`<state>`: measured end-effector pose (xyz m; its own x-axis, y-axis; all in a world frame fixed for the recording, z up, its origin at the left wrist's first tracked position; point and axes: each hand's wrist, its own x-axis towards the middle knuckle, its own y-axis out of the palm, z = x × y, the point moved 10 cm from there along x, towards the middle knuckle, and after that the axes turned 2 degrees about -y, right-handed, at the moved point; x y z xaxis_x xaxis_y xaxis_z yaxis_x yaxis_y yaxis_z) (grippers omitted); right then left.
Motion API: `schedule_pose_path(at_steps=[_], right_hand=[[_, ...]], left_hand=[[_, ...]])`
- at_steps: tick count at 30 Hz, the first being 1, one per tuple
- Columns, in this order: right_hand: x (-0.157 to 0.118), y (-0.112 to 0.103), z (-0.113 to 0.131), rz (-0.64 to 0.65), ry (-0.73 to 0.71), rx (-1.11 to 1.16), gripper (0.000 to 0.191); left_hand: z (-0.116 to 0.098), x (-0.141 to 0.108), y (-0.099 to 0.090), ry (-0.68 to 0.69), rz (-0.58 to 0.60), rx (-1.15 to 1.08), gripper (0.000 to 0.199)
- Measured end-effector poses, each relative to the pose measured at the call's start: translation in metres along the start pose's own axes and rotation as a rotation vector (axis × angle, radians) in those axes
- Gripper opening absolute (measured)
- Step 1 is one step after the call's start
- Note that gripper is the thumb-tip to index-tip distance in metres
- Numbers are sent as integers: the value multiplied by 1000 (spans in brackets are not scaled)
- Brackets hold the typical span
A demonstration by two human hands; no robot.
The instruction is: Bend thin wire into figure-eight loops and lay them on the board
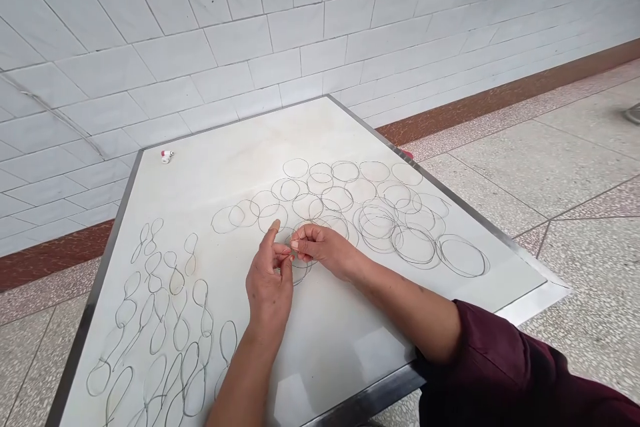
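White glazed wall tiles [240,40] occupy the 12 o'clock sector, with a brown skirting band [490,100] and a terrazzo floor [550,167] running from 1 to 4 o'clock. A white-topped table [240,140] with a steel edge trim [91,300] stands before the wall, and the person's two hands work near its middle. The left hand [270,283] enters from 6 o'clock: its thumb stands raised and apart, while the remaining fingers curl inward toward the other hand. Whether they grip anything cannot be determined. The right hand [323,250], reaching from 4 o'clock out of a maroon sleeve [480,347], has its thumb and forefinger closed in a pinch on a thin wire loop [300,273], which hangs partly hidden beneath both hands. Round wire rings [377,227] lie in overlapping clusters on the tabletop at 2 to 3 o'clock, the nearest just beside the right hand. Twisted figure-eight wire loops [175,327] lie in rows at 8 to 9 o'clock. A small white object [167,156], too small to identify, rests near the table's far corner at 11 o'clock.
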<state>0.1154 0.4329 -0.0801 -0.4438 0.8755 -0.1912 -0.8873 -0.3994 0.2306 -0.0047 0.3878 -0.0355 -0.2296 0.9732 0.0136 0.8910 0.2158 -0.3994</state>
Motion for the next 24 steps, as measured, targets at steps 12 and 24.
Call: schedule_pose_path(at_steps=[12,24], right_hand=[[1,3,1,88,-3,31,24],[-3,1,3,32,2,7,22]], left_hand=[[9,-1,10,-199,106,-345,63],[11,-2,7,-167,23,-303,61]])
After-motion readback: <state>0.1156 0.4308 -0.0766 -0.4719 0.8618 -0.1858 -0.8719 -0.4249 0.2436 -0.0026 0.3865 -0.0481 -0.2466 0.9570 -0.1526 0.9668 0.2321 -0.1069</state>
